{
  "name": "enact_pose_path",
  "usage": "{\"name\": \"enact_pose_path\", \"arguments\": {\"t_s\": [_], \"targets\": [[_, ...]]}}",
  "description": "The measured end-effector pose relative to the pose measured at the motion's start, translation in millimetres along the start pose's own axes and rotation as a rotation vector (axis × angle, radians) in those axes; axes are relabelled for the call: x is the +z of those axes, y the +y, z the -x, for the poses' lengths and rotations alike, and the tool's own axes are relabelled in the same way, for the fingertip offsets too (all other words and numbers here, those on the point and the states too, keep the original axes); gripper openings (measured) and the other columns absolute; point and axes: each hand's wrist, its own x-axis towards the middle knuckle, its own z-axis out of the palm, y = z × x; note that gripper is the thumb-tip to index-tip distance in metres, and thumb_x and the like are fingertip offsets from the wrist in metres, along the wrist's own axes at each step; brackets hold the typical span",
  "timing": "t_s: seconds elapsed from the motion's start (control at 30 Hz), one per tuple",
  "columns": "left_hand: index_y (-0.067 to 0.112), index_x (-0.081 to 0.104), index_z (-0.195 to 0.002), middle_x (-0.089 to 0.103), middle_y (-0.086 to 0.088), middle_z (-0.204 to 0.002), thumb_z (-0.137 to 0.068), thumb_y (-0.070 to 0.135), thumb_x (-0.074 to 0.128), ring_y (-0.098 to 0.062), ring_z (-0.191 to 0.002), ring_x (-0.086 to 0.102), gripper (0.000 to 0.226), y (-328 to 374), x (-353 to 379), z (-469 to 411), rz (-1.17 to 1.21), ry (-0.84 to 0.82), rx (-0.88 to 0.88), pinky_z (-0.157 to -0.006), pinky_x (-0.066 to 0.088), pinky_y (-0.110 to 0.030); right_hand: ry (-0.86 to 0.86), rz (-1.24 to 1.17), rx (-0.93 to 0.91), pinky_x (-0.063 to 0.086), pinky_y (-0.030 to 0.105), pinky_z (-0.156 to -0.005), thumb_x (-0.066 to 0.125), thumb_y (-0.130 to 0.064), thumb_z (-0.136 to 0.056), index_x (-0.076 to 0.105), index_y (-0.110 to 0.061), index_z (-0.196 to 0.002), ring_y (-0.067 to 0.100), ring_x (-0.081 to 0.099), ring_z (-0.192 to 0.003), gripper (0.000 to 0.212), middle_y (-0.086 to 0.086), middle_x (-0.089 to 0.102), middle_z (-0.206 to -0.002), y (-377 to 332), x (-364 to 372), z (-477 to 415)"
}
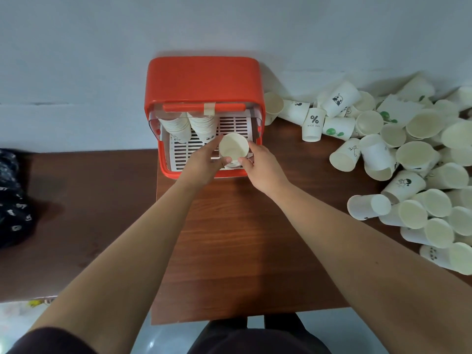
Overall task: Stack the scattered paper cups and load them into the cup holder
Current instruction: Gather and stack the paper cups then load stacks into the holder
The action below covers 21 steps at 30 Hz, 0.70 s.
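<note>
both hands, left hand and right hand, are gripping a cup stack over the front right of the red cup holder; loose cups are crowding the table's right edge

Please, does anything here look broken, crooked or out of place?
A strip of tape is stuck across the red bar of the cup holder, which looks like a repair. Right of it, loose cups lie heaped, mostly on their sides, on the table.

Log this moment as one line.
left hand, right hand grip cup stack | at cup holder front | two stacks inside | loose cups on table
</note>
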Motion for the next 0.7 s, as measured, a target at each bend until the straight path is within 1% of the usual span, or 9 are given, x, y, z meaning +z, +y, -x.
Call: {"name": "enact_pose_path", "arguments": {"t_s": [0.07, 0.13, 0.2, 0.27, 0.3, 0.4, 0.47, 0.6, 0.7], "targets": [[0.019, 0.039, -0.15, 0.052, -0.004, -0.144, -0.095, 0.038, 0.064, -0.017, -0.129, 0.052, 0.063, 3, 1, 7, -0.027, 0.087, -0.004, -0.103, 0.046, -0.036, 0.001, 0.01, 0.022, 0.047, 0.028, -0.094, 0.057, -0.034, -0.099, 0.05, -0.018, -0.138, 0.017, 0.059, -0.115, 0.043, 0.003, 0.056, -0.131, 1, -10, 10], [0.016, 0.049, -0.141, 0.051, -0.005, -0.135, -0.095, 0.036, 0.062, -0.015, -0.119, 0.054, 0.051, 6, 2, 21, -0.01, 0.247, -0.015, -0.099, 0.047, -0.034, 0.018, 0.008, 0.061, 0.049, 0.03, -0.098, 0.057, -0.036, -0.098, 0.049, -0.017, -0.14, 0.017, 0.058, -0.12, 0.047, 0.003, 0.053, -0.136, 7, -25, 28], [0.015, 0.057, -0.127, 0.051, 0.0, -0.122, -0.096, 0.03, 0.059, -0.009, -0.105, 0.054, 0.035, 11, 8, 39, 0.031, 0.313, 0.011, -0.094, 0.048, -0.029, 0.049, 0.034, 0.117, 0.046, 0.035, -0.106, 0.058, -0.035, -0.097, 0.048, -0.019, -0.141, 0.016, 0.053, -0.126, 0.048, 0.002, 0.05, -0.142, 23, -46, 56], [0.015, 0.06, -0.12, 0.052, 0.002, -0.115, -0.096, 0.025, 0.059, -0.004, -0.095, 0.053, 0.026, 19, 23, 57, 0.024, 0.217, 0.07, -0.088, 0.048, -0.022, 0.111, 0.085, 0.136, 0.043, 0.036, -0.108, 0.06, -0.031, -0.096, 0.05, -0.016, -0.138, 0.017, 0.051, -0.127, 0.046, 0.003, 0.049, -0.14, 49, -68, 87], [0.016, 0.06, -0.117, 0.053, 0.003, -0.113, -0.096, 0.024, 0.06, -0.005, -0.094, 0.053, 0.023, 23, 34, 63, 0.008, 0.14, 0.112, -0.087, 0.048, -0.022, 0.15, 0.111, 0.137, 0.042, 0.035, -0.108, 0.061, -0.028, -0.095, 0.052, -0.013, -0.136, 0.019, 0.05, -0.126, 0.044, 0.005, 0.05, -0.137, 64, -78, 103], [0.019, 0.062, -0.113, 0.057, 0.004, -0.108, -0.094, 0.024, 0.064, -0.011, -0.096, 0.055, 0.02, 41, 72, 69, -0.028, -0.08, 0.188, -0.091, 0.049, -0.032, 0.285, 0.201, 0.21, 0.039, 0.036, -0.105, 0.064, -0.022, -0.09, 0.056, -0.007, -0.128, 0.023, 0.048, -0.122, 0.042, 0.009, 0.05, -0.13, 109, -107, 149], [0.021, 0.061, -0.114, 0.058, 0.004, -0.107, -0.093, 0.026, 0.066, -0.01, -0.096, 0.057, 0.023, 63, 97, 64, -0.043, -0.174, 0.21, -0.092, 0.05, -0.035, 0.364, 0.256, 0.243, 0.039, 0.04, -0.105, 0.068, -0.018, -0.085, 0.057, -0.005, -0.125, 0.028, 0.046, -0.122, 0.044, 0.012, 0.049, -0.128, 136, -124, 173], [0.02, 0.058, -0.123, 0.056, 0.006, -0.117, -0.092, 0.029, 0.067, -0.009, -0.104, 0.055, 0.034, 123, 152, 49, -0.114, -0.294, 0.241, -0.089, 0.042, -0.021, 0.39, 0.343, 0.344, 0.041, 0.046, -0.103, 0.073, -0.021, -0.079, 0.053, -0.011, -0.133, 0.034, 0.046, -0.119, 0.058, 0.015, 0.048, -0.127, 187, -151, 195], [0.017, 0.05, -0.135, 0.052, 0.002, -0.131, -0.09, 0.029, 0.069, -0.013, -0.118, 0.052, 0.051, 160, 198, 34, -0.194, -0.356, 0.274, -0.096, 0.039, -0.023, 0.375, 0.369, 0.428, 0.041, 0.047, -0.1, 0.075, -0.026, -0.079, 0.05, -0.008, -0.133, 0.037, 0.047, -0.116, 0.063, 0.019, 0.047, -0.127, 218, -165, 198]]}}
